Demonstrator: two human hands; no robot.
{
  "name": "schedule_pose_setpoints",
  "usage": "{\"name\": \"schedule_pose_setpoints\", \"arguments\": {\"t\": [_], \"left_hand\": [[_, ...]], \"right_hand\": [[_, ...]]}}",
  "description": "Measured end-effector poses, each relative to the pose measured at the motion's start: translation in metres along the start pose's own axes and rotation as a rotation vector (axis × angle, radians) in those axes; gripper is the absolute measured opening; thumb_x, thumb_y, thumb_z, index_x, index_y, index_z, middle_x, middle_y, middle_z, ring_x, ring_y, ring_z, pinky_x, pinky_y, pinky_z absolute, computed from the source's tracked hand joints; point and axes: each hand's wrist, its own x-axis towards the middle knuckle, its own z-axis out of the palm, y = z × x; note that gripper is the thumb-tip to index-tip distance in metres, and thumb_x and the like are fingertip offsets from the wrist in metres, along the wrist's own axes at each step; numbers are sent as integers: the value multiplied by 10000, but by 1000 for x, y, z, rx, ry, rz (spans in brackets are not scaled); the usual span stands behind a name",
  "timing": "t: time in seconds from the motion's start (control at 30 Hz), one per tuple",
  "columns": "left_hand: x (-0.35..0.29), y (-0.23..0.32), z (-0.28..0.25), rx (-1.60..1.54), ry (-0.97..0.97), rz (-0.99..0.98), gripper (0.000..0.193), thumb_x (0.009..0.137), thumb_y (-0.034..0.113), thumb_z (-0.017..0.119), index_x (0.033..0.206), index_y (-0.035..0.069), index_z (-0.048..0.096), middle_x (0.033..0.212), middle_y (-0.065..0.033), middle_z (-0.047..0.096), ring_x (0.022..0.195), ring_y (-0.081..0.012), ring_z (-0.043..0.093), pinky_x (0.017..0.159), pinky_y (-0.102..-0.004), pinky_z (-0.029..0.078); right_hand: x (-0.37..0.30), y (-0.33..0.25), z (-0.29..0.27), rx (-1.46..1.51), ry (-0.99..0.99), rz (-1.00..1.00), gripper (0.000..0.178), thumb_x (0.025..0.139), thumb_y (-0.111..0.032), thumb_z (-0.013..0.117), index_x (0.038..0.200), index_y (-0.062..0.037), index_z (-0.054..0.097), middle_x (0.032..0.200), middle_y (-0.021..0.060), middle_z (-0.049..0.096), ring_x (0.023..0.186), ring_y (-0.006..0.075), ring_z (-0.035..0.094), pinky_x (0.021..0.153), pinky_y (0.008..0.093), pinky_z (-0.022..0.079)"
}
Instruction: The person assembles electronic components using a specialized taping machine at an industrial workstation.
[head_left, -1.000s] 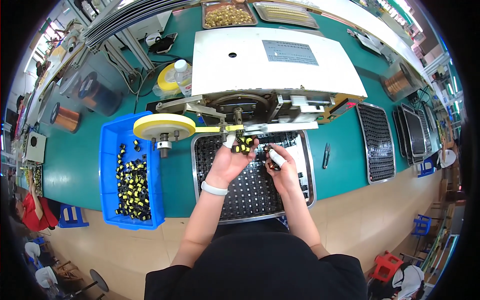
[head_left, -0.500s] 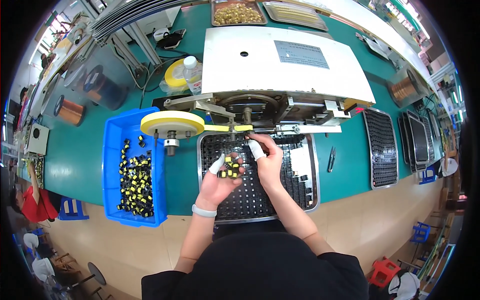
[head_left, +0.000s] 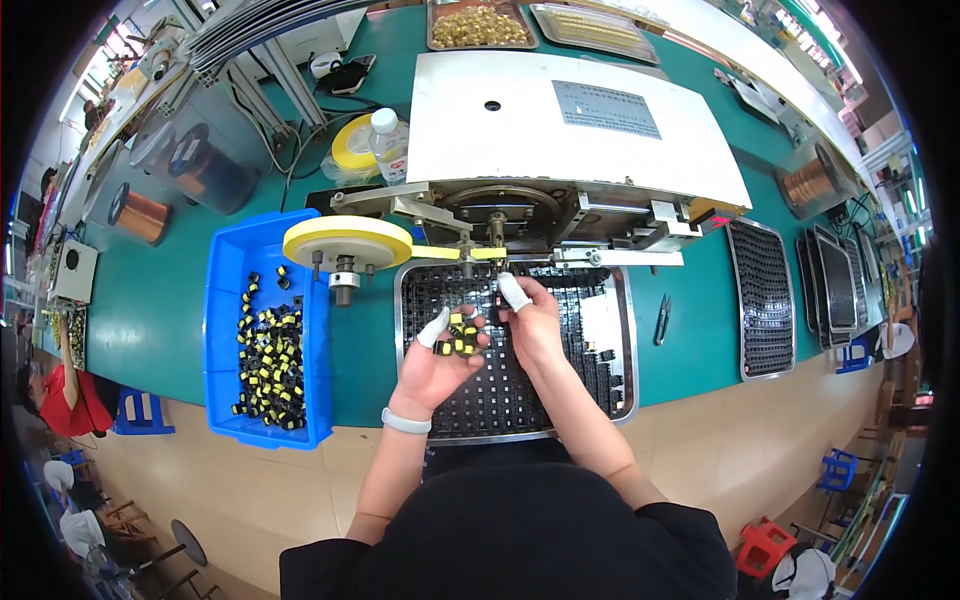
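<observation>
Palm up, my left hand [head_left: 432, 374] cups several small black bobbins with yellow tape [head_left: 464, 336], its fingers curled around them. My right hand [head_left: 534, 326] is closed in a pinch just below the machine's spindle [head_left: 497, 232]; what lies between its fingertips is too small to make out. White covers sit on a digit of each hand. A yellow tape roll [head_left: 350, 238] on a disc feeds a strip toward the spindle. Beneath both hands lies a metal tray [head_left: 630, 330] filled with rows of black bobbins.
At left stands a blue bin [head_left: 322, 415] holding many taped bobbins. The white winding machine [head_left: 470, 120] fills the middle. Small snips [head_left: 663, 318] lie right of the tray, with another filled tray [head_left: 764, 300] beyond. Copper wire spools [head_left: 140, 214] and a bottle [head_left: 388, 145] stand behind.
My right hand has drawn back from the spindle, a little toward me, and its fingers have closed further. My left hand stays nearly in place with the bobbins.
</observation>
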Motion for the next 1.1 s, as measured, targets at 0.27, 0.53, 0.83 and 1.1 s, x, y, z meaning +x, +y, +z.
{"name": "schedule_pose_setpoints", "arguments": {"t": [0.27, 0.53, 0.83, 1.1], "left_hand": [[7, 4, 4, 15, 48, -2, 317, 974, 376, 501, 1036, 77, 589, 1063, -82, 610, 989, -236, 582, 725, -335, 494], [46, 8, 10, 41, 20, -49, 325, 957, 359, 528, 1128, 89, 588, 1091, -87, 610, 1008, -259, 572, 738, -341, 507], [66, -3, 18, 19, -133, -16, 316, 925, 287, 536, 1159, 76, 561, 1120, -117, 616, 1014, -257, 585, 733, -349, 486], [14, -7, -3, -71, -86, -23, 326, 943, 265, 493, 1230, 119, 541, 1117, -121, 604, 991, -278, 562, 695, -355, 469]], "right_hand": [[-16, -15, -13, 73, -8, 24, 191, 925, -25, 565, 1081, 76, 610, 921, 122, 653, 871, 224, 670, 862, 286, 521], [-29, -30, -31, -236, 68, -17, 199, 931, -75, 584, 1086, 50, 588, 910, 93, 657, 813, 163, 667, 683, 227, 493], [-36, -39, -29, -257, 87, -180, 109, 960, -91, 538, 1017, -1, 561, 849, 52, 640, 622, 71, 545, 548, 195, 411], [-19, -28, 10, -191, -27, -296, 74, 944, -64, 560, 982, -1, 573, 829, 48, 634, 630, 66, 531, 570, 197, 412]]}}
